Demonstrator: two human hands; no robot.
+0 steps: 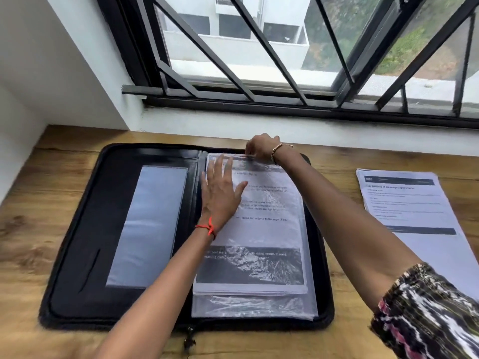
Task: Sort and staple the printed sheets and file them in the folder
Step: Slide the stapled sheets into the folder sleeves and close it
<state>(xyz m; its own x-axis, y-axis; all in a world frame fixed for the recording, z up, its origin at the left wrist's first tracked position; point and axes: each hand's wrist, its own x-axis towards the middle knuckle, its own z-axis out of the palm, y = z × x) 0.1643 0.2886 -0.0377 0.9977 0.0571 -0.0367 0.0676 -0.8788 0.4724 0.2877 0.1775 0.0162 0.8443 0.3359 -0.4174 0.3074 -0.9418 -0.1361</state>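
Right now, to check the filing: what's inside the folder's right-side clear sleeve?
Printed sheets in the sleeve, left hand flat on top; pages under the top one are covered.

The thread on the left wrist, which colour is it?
The thread is red; the head view shows it best.

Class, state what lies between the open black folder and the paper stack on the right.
Bare wooden desk, seen in the head view; the right forearm crosses above it.
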